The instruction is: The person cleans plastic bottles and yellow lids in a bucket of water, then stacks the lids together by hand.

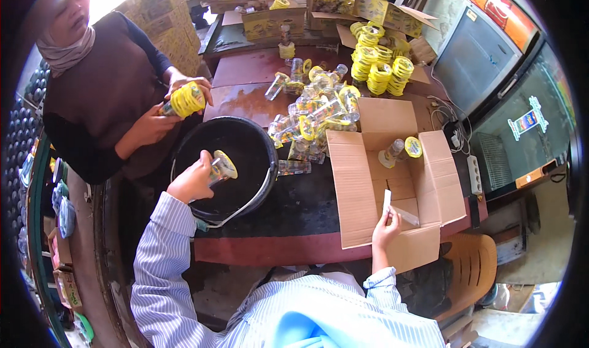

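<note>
My left hand (191, 181) is closed round a clear plastic cup (223, 166) with a printed side and a wide yellow rim, held tilted over the black bucket (270, 141). My right hand (386, 226) pinches a thin white strip (387, 199) at the near side of an open cardboard box (351, 191). Inside that box stand a yellow-rimmed cup (388, 158) and another with a round yellow top (413, 147). A clear, long piece (406, 217) lies close to my right fingers; its kind is unclear.
Across the bucket, a person (98, 96) holds a stack of yellow-rimmed pieces (187, 99). Many loose clear cups (313, 112) lie heaped mid-table, with yellow stacks (380, 60) behind. A power strip (474, 175) and cables edge the right side; an orange chair (469, 268) stands below.
</note>
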### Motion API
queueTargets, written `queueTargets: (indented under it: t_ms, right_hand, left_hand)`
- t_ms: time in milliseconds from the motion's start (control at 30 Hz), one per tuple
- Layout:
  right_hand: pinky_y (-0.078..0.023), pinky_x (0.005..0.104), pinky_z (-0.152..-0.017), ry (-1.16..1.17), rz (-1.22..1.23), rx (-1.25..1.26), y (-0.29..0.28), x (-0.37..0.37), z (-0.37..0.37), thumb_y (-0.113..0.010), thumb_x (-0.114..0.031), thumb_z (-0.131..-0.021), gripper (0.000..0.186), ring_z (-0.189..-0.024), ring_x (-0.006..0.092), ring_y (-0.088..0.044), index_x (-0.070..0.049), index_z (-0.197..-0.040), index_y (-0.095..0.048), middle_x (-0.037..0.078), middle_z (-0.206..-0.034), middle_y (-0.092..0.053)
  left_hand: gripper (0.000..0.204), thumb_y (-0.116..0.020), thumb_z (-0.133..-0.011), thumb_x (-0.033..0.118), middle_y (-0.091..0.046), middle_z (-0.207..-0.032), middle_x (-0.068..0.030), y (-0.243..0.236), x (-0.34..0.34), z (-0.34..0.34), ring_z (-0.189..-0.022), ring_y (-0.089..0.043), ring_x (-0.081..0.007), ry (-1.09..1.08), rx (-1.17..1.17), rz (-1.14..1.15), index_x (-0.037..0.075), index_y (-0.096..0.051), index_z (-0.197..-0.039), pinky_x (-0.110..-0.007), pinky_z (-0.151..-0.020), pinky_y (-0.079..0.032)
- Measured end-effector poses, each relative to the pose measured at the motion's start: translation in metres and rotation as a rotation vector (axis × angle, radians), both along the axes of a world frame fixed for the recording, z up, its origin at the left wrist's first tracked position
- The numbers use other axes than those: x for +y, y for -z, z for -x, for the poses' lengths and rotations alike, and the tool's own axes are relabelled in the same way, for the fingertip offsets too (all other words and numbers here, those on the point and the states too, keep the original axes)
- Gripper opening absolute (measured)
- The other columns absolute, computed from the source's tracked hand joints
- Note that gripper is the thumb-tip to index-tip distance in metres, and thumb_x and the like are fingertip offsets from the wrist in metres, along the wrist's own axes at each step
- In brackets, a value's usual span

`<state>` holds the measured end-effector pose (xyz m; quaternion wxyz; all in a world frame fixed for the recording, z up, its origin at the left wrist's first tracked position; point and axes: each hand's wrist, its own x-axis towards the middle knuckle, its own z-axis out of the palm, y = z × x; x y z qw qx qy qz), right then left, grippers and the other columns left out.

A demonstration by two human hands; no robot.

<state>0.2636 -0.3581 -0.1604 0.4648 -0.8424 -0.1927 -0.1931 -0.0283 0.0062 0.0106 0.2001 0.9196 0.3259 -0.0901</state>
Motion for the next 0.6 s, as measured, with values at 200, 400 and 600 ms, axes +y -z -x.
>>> queueTargets:
  t_ms: [200, 400, 600]
  right_hand:
    - [-0.044, 0.0327, -0.067, 0.014, 0.041, -0.014, 0.001, -0.006, -0.004, -0.057, 0.0, -0.08, 0.016, -0.071, 0.0198, -0.055, 0.001, -0.096, -0.063, 0.008, -0.077, -0.057]
    - [-0.043, 0.0345, -0.066, -0.002, 0.016, -0.002, -0.004, 0.003, -0.002, -0.057, 0.001, -0.08, 0.015, -0.071, 0.0221, -0.052, 0.0, -0.094, -0.063, 0.008, -0.076, -0.055]
    - [-0.043, 0.0336, -0.066, -0.002, 0.017, -0.003, -0.005, 0.002, -0.001, -0.058, 0.001, -0.08, 0.015, -0.07, 0.0221, -0.052, 0.0, -0.094, -0.063, 0.009, -0.075, -0.055]
  left_hand:
    - [0.064, -0.074, -0.056, 0.012, -0.056, -0.106, -0.0194, -0.032, -0.02, -0.014, -0.098, -0.056, -0.037, -0.036, 0.1, -0.241, 0.009, -0.047, -0.114, -0.042, -0.085, -0.046]
    - [0.059, -0.067, -0.07, 0.031, -0.061, -0.096, -0.0246, -0.034, 0.001, -0.003, -0.09, -0.059, -0.0389, -0.186, 0.034, -0.078, 0.0, -0.046, -0.115, -0.044, -0.08, -0.047]
    - [0.053, -0.062, -0.074, 0.037, -0.063, -0.089, -0.0238, -0.039, -0.004, -0.001, -0.083, -0.062, -0.0358, -0.223, -0.09, -0.109, -0.003, -0.052, -0.107, -0.042, -0.075, -0.049]
